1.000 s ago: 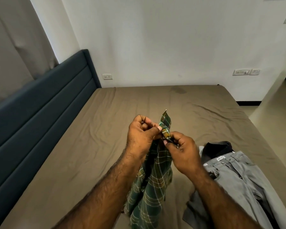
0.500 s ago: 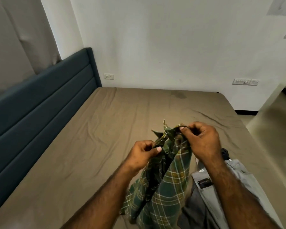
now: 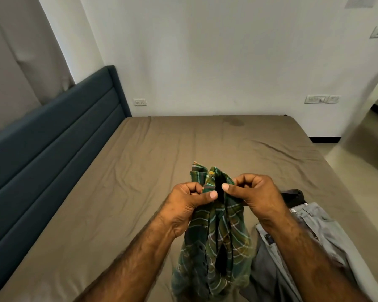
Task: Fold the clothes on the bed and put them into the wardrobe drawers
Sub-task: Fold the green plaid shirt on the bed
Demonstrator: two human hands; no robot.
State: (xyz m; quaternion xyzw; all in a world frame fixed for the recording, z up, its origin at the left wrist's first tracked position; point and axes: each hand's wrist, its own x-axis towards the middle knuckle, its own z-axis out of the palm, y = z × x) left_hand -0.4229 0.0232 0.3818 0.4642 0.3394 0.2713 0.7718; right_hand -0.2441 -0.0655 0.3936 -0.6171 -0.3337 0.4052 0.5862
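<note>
A green plaid shirt hangs bunched above the near part of the bed, held up by both hands at its upper end. The left hand pinches the cloth between thumb and curled fingers on the left side of the bunch. The right hand pinches it the same way on the right side, thumb tip pointing left towards the other thumb. The two thumbs lie close together with a dark fold of the shirt between them. A short piece of the shirt sticks up above the hands; the rest drops in long folds between the forearms to the bottom edge of the view, where it turns blurred.

Just right of the shirt, a pair of grey trousers lies on the brown sheet, waistband towards the far end, partly covered by the right forearm. A dark garment lies at the far end of the trousers, touching them; what kind it is cannot be told.

The sheet is creased, with a darker stain near the far edge. A dark blue padded headboard runs along the left side. On the white far wall sit a socket at left and a switch plate at right. A grey curtain hangs at far left.
</note>
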